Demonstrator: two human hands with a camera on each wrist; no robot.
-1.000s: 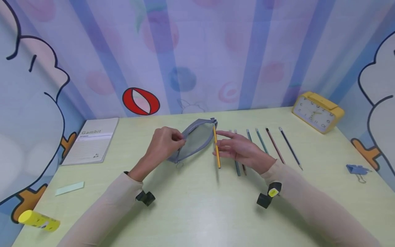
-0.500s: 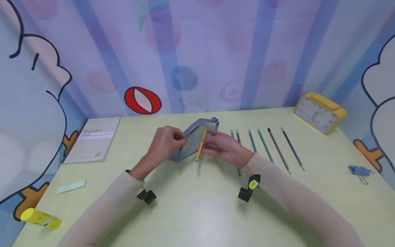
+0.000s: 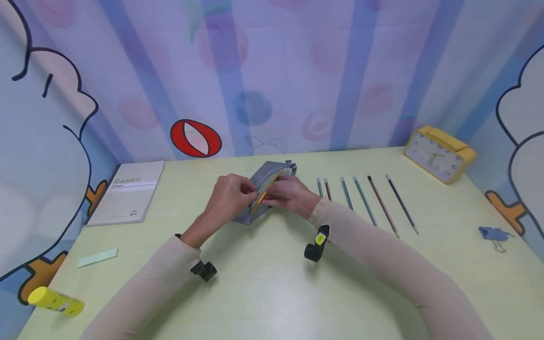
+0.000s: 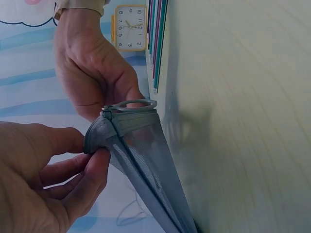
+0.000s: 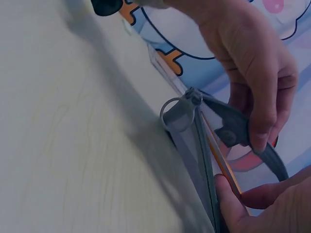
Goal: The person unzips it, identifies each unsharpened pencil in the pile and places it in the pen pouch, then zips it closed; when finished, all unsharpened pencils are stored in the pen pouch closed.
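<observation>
left hand (image 3: 231, 193) pinches rim of grey mesh zip pouch (image 3: 265, 186), held open at table centre. right hand (image 3: 289, 194) grips yellow wooden pencil (image 3: 264, 193), partly inside pouch. six pencils (image 3: 365, 200) in row to right, w/ yellow alarm clock (image 3: 437, 153) beyond.

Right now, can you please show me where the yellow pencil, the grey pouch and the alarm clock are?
yellow pencil (image 3: 264, 192), head view, middle of its shaft.
grey pouch (image 4: 146, 145), left wrist view, mesh side.
alarm clock (image 3: 433, 158), head view, its dial.

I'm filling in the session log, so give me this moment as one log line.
left hand: pinches pencil case edge open | right hand: holds yellow pencil at the opening | six pencils on desk
</observation>
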